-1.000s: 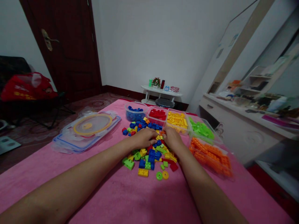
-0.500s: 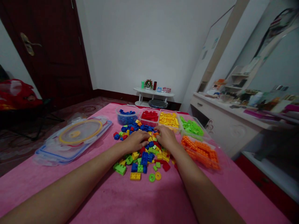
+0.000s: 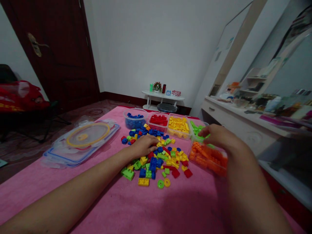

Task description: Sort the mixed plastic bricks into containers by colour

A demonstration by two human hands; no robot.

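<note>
My left hand (image 3: 144, 145) lies over the left part of a pile of loose toy building blocks (image 3: 152, 164), palm down. Its fingers are loosely bent and apart on the blocks, with no block seen in its grasp. Off to the right, my right hand (image 3: 220, 138) is raised above the box of orange blocks (image 3: 207, 159), its fingertips near the box of green blocks (image 3: 198, 129). Motion smears its bent fingers, and whether a block is between them does not show. The pile mixes blue, red, yellow and green pieces.
Behind the pile stand a round tub of blue blocks (image 3: 135, 121), a box of red blocks (image 3: 158, 121) and a box of yellow blocks (image 3: 179, 125). Stacked clear lids (image 3: 85, 139) lie at left on the pink cloth (image 3: 117, 204). A dresser (image 3: 243, 120) is at right.
My right hand has left the pile and swung right, over the green and orange boxes. My left hand stays on the blocks. The view has shifted slightly.
</note>
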